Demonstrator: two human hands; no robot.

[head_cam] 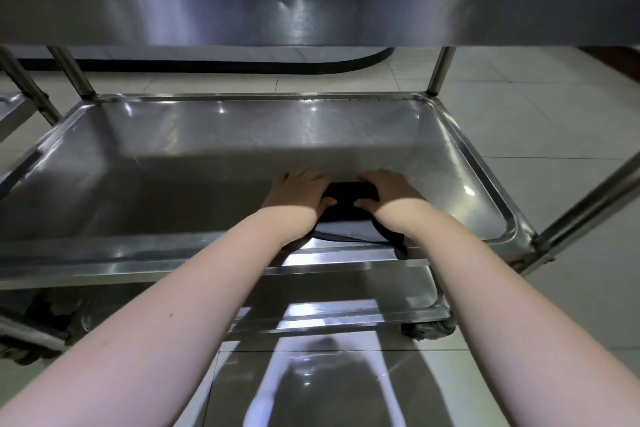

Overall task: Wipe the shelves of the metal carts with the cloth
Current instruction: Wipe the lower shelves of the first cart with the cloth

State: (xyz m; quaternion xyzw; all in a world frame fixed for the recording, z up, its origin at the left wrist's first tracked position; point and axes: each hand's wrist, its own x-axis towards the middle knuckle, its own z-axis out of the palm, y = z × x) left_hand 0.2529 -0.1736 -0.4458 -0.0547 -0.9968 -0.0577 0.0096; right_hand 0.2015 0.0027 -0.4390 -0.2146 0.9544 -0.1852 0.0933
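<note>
**Two-handed wipe of a cart's middle shelf.** Both forearms pass above the bottom shelf point(381, 291) and over the near rim of the middle shelf point(138, 253). The dark cloth point(349, 234) lies bunched just inside that rim, right of centre, with one corner trailing over the edge. The left hand point(298, 191) and right hand point(388, 189) rest flat on it side by side, fingers extended, thumbs turned inward, gripping nothing (the spread palms probably keep the cloth pressed to the metal and stop it slipping). The fingertips point toward the far edge, the likely direction of the stroke. The top shelf point(311, 14) overhangs, which would account for the low, level reach.
</note>
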